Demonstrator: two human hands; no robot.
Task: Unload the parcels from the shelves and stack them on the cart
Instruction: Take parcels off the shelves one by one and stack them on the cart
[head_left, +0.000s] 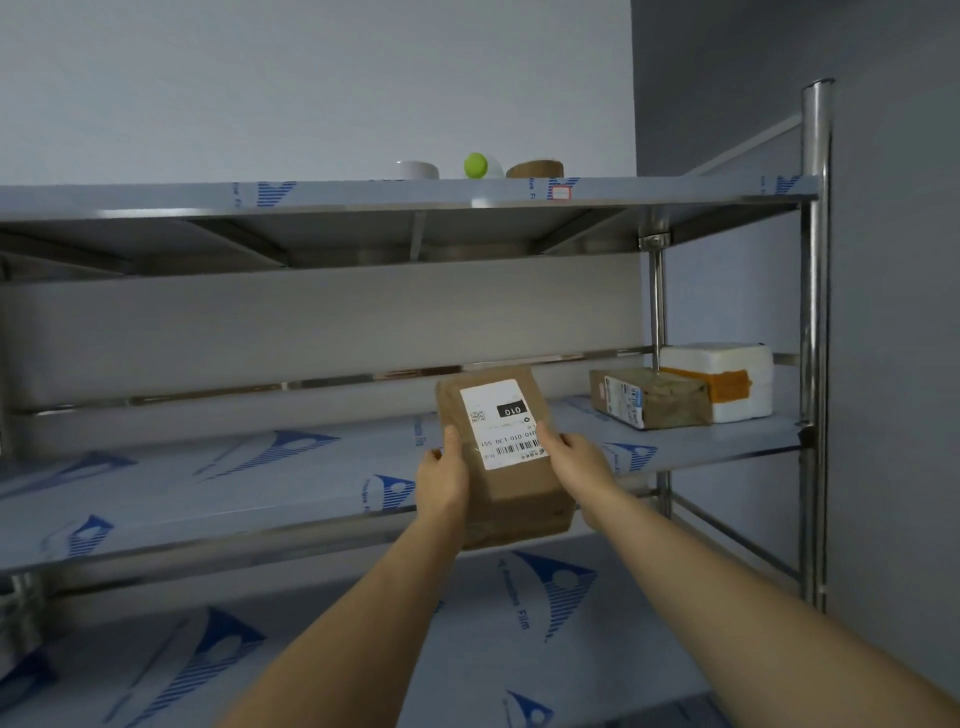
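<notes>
Both hands, left hand (445, 480) and right hand (576, 460), grip a labelled brown box (506, 457) by its sides, fingers wrapped round it, over the middle shelf (260, 483); two parcels (654, 402) sit far right.

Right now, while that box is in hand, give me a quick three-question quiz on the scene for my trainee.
1. True or false: the left hand and right hand both grip the brown labelled parcel.
2. Which parcels remain at the right end of the middle shelf? A) a brown parcel with a side label and a white foam box with orange tape; B) two blue crates; C) one black bag.
3. Fill in: the green ball sits on the ____ shelf.

Key: 1 true; 2 A; 3 top.
</notes>
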